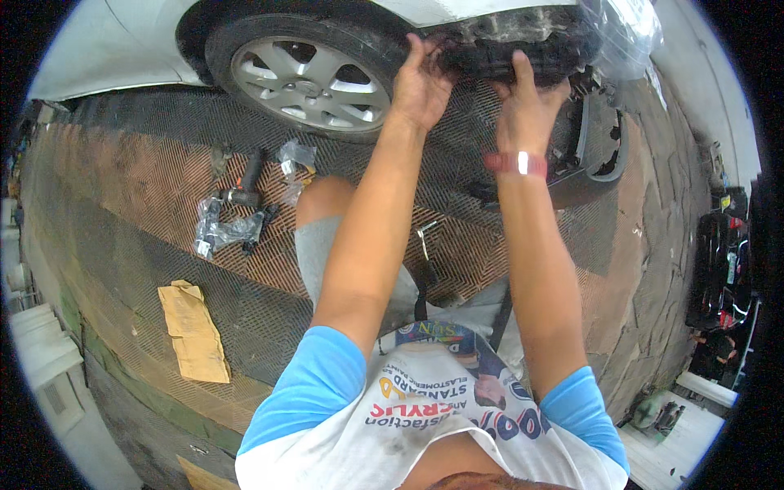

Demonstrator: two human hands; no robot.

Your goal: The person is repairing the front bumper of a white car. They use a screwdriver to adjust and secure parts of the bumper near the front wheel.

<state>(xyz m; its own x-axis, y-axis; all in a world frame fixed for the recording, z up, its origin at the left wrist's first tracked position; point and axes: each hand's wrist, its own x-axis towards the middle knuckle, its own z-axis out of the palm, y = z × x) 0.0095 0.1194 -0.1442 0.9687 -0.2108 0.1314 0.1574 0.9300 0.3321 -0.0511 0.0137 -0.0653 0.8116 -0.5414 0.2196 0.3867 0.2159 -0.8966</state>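
Two hands raised at car's front corner: left hand (420, 82) and right hand (527, 102), fingers curled on dark bumper edge (498, 53) beside wheel (306, 77), steadying it; bagged parts (233, 229) lie within reach on floor mat (147, 163).

Both hands (474, 90) — on bumper underside (506, 49)

Person wears a white T-shirt (425, 416) with blue short sleeves (314, 384) and a multicoloured printed chest graphic. Grey shorts (318, 253) cover the raised knee. Red wristband (516, 163) with a pale patch on the right wrist. Forearms bare.
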